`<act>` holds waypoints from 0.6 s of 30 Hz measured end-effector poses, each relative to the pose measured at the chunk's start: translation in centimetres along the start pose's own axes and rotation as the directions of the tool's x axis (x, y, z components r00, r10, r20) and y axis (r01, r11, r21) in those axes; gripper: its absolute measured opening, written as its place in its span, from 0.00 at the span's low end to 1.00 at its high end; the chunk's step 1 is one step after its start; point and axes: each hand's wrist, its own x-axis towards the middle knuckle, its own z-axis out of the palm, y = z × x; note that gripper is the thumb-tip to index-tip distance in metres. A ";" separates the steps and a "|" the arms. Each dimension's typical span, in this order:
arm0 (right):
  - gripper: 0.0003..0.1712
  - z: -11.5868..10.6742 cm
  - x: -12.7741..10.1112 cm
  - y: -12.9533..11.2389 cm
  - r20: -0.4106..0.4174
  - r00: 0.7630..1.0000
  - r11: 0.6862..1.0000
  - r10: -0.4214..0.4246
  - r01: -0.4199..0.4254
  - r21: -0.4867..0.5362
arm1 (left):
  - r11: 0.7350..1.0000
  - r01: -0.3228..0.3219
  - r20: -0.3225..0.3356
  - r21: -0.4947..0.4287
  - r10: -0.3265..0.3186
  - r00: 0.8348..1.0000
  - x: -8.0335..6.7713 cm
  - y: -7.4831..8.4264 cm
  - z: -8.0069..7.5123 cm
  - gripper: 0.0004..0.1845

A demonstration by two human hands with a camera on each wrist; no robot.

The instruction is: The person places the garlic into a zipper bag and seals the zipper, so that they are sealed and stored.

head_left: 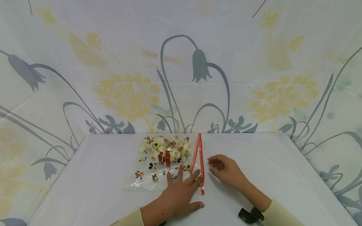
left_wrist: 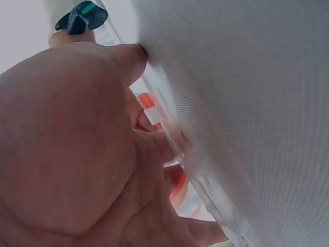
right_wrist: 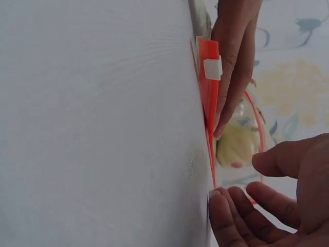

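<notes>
A clear zip bag (head_left: 164,163) printed with cartoon figures lay flat on the white table (head_left: 268,163), near its middle. Pale wrapped sweets (head_left: 165,147) were bunched in the far half of the bag. Its orange zip strip (head_left: 198,160) ran along the bag's right edge, with the mouth gaping open towards the far end, and a small white slider (right_wrist: 213,68) sat at the near end of the strip.

The left hand (head_left: 178,194) lay palm down on the near part of the bag, fingers straight and spread, fingertips reaching the orange strip and pressing the plastic to the table. The right hand (head_left: 226,169) rested on the table just beside the strip, fingers loosely curled and holding nothing, tips close to the zip but apart from it.

Judging from this, the step in hand was the closing of the mouth. To do it well, the flat hand should have kept the bag pinned near the slider while the free hand took the slider between finger and thumb and drew it evenly along the strip, keeping both orange lips together so no sweet caught between them.

A floral printed cloth (head_left: 181,62) hung behind the table.
</notes>
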 end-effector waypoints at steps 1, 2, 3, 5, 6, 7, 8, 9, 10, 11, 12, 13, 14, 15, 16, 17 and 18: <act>0.16 0.0 -0.2 0.0 0.004 1.000 1.000 -0.006 0.006 0.002 | 1.000 0.000 -0.002 0.002 0.000 1.000 0.0 0.0 0.0 0.47; 0.15 -0.1 -0.4 0.0 0.007 1.000 1.000 -0.014 0.014 0.006 | 1.000 0.001 -0.005 0.004 -0.001 1.000 -0.1 0.0 0.0 0.47; 0.15 -0.1 -0.6 -0.1 0.012 1.000 1.000 -0.025 0.025 0.012 | 1.000 0.001 -0.007 0.006 -0.001 1.000 -0.1 0.1 0.0 0.47; 0.15 -0.1 -1.0 -0.2 0.022 0.999 0.999 -0.046 0.045 0.025 | 1.000 0.001 -0.007 0.009 -0.001 1.000 -0.1 0.1 0.0 0.47; 0.15 -0.1 -1.2 -0.2 0.028 0.998 0.998 -0.056 0.055 0.031 | 1.000 0.000 -0.007 0.011 0.000 1.000 -0.1 0.1 0.1 0.47; 0.15 -0.1 -1.3 -0.2 0.034 0.997 0.997 -0.063 0.062 0.036 | 1.000 -0.001 -0.006 0.013 0.001 1.000 -0.1 0.0 0.1 0.47; 0.15 -0.1 -1.5 -0.3 0.039 0.997 0.997 -0.067 0.065 0.043 | 1.000 -0.002 -0.005 0.013 0.002 1.000 -0.1 0.0 0.1 0.47; 0.15 0.0 -1.6 -0.3 0.045 0.996 0.996 -0.073 0.071 0.050 | 1.000 -0.002 -0.003 0.013 0.002 1.000 -0.1 0.0 0.1 0.47; 0.15 0.0 -1.7 -0.3 0.052 0.995 0.995 -0.080 0.077 0.056 | 1.000 -0.004 -0.002 0.013 0.004 1.000 -0.1 0.0 0.1 0.47; 0.15 0.0 -1.8 -0.4 0.058 0.995 0.995 -0.086 0.082 0.062 | 1.000 -0.006 -0.003 0.015 0.006 1.000 -0.1 0.0 0.2 0.47; 0.14 0.1 -1.9 -0.4 0.063 0.993 0.994 -0.095 0.091 0.067 | 1.000 -0.008 -0.004 0.017 0.008 1.000 -0.1 0.0 0.2 0.47; 0.14 0.1 -1.9 -0.4 0.067 0.992 0.993 -0.103 0.098 0.071 | 1.000 -0.011 -0.007 0.019 0.011 1.000 -0.1 0.0 0.2 0.47; 0.14 0.2 -1.9 -0.4 0.069 0.992 0.992 -0.107 0.102 0.074 | 1.000 -0.013 -0.011 0.020 0.014 1.000 -0.1 0.0 0.3 0.47; 0.14 0.2 -2.0 -0.4 0.073 0.991 0.991 -0.116 0.111 0.073 | 1.000 -0.017 -0.017 0.019 0.018 1.000 -0.2 0.0 0.3 0.47; 0.14 0.2 -2.0 -0.4 0.075 0.990 0.991 -0.120 0.114 0.069 | 1.000 -0.021 -0.023 0.018 0.022 1.000 -0.2 0.0 0.3 0.47; 0.15 0.2 -2.0 -0.4 0.076 0.990 0.991 -0.120 0.115 0.065 | 1.000 -0.025 -0.028 0.016 0.026 0.999 -0.3 0.0 0.3 0.47; 0.15 0.2 -2.0 -0.4 0.077 0.990 0.991 -0.121 0.117 0.061 | 0.999 -0.029 -0.032 0.013 0.030 0.999 -0.3 0.0 0.3 0.46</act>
